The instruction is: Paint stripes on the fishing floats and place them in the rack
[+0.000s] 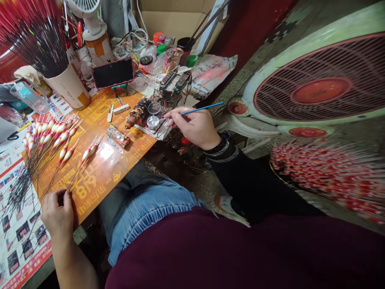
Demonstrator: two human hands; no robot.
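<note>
Your right hand (195,126) grips a blue brush (207,106) between closed fingers, above the table (105,176) edge. The brush's long axis runs crosswise, its tip pointing left at a small round dish (152,122) and its handle end pointing right, slightly higher in view; whether the tip touches the dish is hard to tell. Your left hand (57,212) rests at the near edge, fingers pinching the thin lower stems of a few red-and-white floats (86,154), whose bodies slant up and right. More floats (46,132) lie bunched to the left. An orange sheet covers part of the table, with a phone (113,73) propped upright on a stand and a white holder (68,88) full of dark stems behind. To the right stands a large fan (321,90) with a pale green rim, near a red-and-white bundle (327,176).
</note>
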